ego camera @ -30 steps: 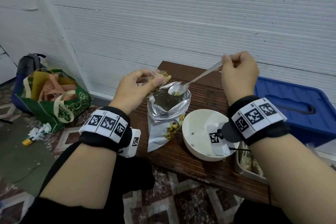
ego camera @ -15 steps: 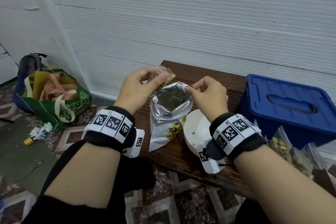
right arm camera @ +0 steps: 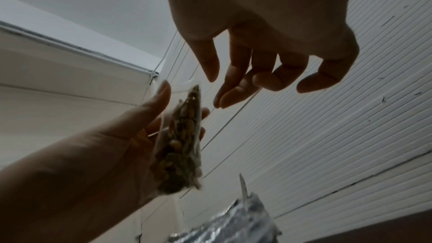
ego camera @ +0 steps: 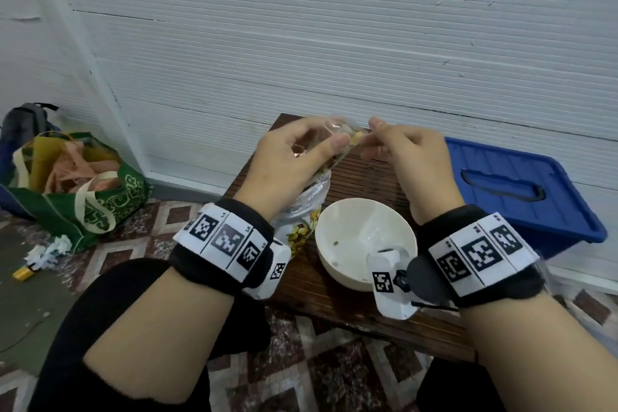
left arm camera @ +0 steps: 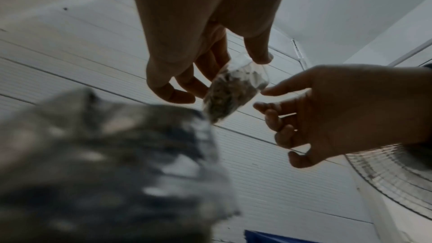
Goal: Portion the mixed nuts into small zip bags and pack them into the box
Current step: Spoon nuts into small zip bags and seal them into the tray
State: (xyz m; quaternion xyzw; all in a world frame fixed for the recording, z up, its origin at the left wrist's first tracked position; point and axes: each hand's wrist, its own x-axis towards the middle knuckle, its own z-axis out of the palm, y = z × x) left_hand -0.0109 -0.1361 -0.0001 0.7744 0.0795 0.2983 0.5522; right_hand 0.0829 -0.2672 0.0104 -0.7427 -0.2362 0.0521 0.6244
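My left hand (ego camera: pixel 334 135) pinches a small clear zip bag (ego camera: pixel 352 139) partly filled with mixed nuts, holding it up over the open foil nut bag (ego camera: pixel 311 201). The wrist views show the zip bag (left arm camera: pixel 229 95) (right arm camera: pixel 184 145) hanging between thumb and fingers. My right hand (ego camera: pixel 374 130) is at the zip bag's top edge with fingers loosely spread (right arm camera: pixel 216 90), holding nothing. A spoon handle (right arm camera: pixel 243 186) sticks up out of the foil bag. The blue lidded box (ego camera: pixel 521 191) sits on the right, its lid on.
A white bowl (ego camera: pixel 364 237) stands on the dark wooden table (ego camera: pixel 334 298) beside the foil bag. A green shopping bag (ego camera: pixel 83 197) and a backpack (ego camera: pixel 23 124) sit on the tiled floor at left. A white ribbed wall is close behind.
My right hand left the spoon in the foil bag, paused at the bag's rim, then rose to the zip bag. My left hand lifted the zip bag up and rightward.
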